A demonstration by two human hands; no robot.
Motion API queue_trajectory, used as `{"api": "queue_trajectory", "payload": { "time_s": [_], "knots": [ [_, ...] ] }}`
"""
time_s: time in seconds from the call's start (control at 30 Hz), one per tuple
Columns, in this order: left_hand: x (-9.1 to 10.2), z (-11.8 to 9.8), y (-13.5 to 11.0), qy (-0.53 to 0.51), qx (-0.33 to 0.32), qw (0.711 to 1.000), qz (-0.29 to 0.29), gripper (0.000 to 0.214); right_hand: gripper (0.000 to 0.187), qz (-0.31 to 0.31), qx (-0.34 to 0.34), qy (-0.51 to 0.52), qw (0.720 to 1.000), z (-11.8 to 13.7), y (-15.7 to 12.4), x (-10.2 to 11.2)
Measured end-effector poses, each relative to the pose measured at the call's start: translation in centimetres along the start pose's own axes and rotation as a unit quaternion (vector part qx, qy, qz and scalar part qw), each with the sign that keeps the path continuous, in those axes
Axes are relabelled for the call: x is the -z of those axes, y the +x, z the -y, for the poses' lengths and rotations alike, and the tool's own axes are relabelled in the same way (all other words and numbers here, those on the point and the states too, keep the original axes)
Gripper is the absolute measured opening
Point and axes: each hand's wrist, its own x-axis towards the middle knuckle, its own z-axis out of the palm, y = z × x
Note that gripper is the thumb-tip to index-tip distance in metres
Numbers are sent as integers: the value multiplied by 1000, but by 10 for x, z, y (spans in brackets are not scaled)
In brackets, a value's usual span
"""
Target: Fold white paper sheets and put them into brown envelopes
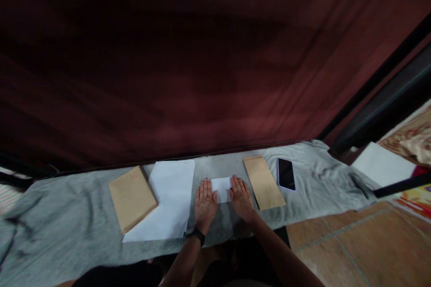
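A small folded sheet of white paper (222, 191) lies on the grey cloth in front of me. My left hand (205, 202) rests flat on its left edge, fingers stretched out and pointing away from me. On the right edge lies my right hand (241, 197), also flat with fingers extended. Left of my left hand are large white sheets (171, 202), partly covered by a stack of brown envelopes (133, 198). A single long brown envelope (264, 182) lies just right of my right hand.
A phone (286, 174) with a dark screen lies right of the single envelope. Grey cloth (323, 184) covers the narrow surface, and a dark red panel (202, 76) rises behind it. Tiled floor (350, 242) shows at the lower right.
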Motion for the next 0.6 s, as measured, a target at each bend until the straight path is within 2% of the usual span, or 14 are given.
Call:
{"api": "queue_trajectory", "payload": {
  "time_s": [0.13, 0.27, 0.33, 0.4, 0.6],
  "knots": [
    [0, -2, 0, -2, 5, 1000, 6, 58, 54, -21, -22, 7, 1000, 17, 4, 0],
    [-1, 1, 0, -8, 2, 1000, 15, 59, 53, 27, 59, 56, 996, 44, 9, -3],
    [-2, 2, -1, -10, 2, 1000, 19, 58, 51, 36, 76, 65, 994, 49, 9, -6],
    [-2, 2, -1, -11, 3, 1000, 18, 57, 50, 26, 73, 58, 995, 44, 8, -8],
    [0, -1, -1, -29, 20, 999, -13, 55, 50, -2, 37, 23, 999, 7, 3, -6]
  ]
}}
